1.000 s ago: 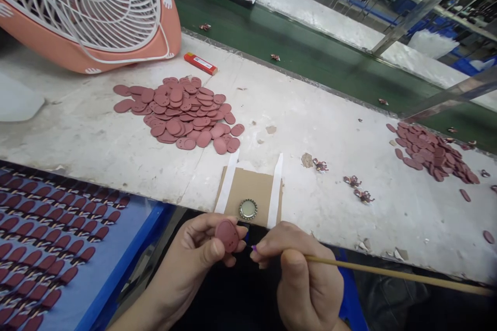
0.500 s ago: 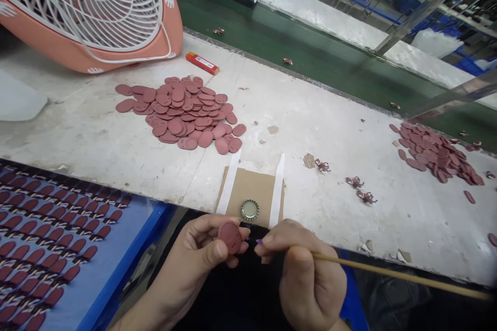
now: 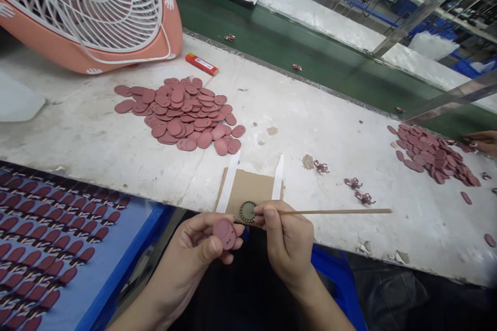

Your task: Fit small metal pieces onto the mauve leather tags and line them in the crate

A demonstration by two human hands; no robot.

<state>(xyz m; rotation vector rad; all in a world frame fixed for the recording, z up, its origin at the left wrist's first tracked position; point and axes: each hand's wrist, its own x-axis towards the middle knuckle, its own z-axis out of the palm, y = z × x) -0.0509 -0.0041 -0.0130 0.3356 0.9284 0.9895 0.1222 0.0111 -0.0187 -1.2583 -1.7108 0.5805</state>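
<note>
My left hand (image 3: 194, 251) pinches a small reddish-brown oval piece (image 3: 224, 233) between thumb and fingers, just below the table's front edge. My right hand (image 3: 286, 240) grips a thin wooden stick (image 3: 337, 211) that lies level and points right, its tip at a metal bottle cap (image 3: 247, 211). The cap sits on a cardboard patch (image 3: 248, 189) held to the table edge by two white tape strips.
A heap of the same oval pieces (image 3: 182, 114) lies on the white table, a second heap (image 3: 430, 158) at the right with another person's hand (image 3: 483, 140) beside it. A pink fan (image 3: 89, 5), a red lighter (image 3: 201, 64), a green conveyor belt (image 3: 310, 51) and a blue tray (image 3: 50, 248) of finished pieces surround them.
My right hand has risen from beside the oval piece to the bottle cap, swinging the stick level. Another person's hand has come into view at the far right.
</note>
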